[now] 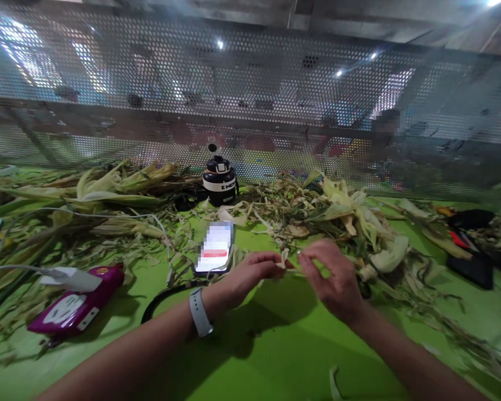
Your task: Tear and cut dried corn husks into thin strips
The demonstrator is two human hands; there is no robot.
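Over a green table (275,356), my left hand (250,274) and my right hand (332,278) meet at the centre. Both pinch a small pale strip of corn husk (284,260) between their fingertips. A grey watch band sits on my left wrist. A smartphone (215,248) with a lit screen lies just behind my left hand. Heaps of corn husks and stalks (342,217) lie behind my right hand.
More husks and stalks (87,195) cover the left side. A magenta power strip (77,303) with a white plug lies front left. A black and white bottle (220,181) stands at the back. Dark objects (471,245) lie at the right. A perforated metal screen (250,94) walls off the far edge.
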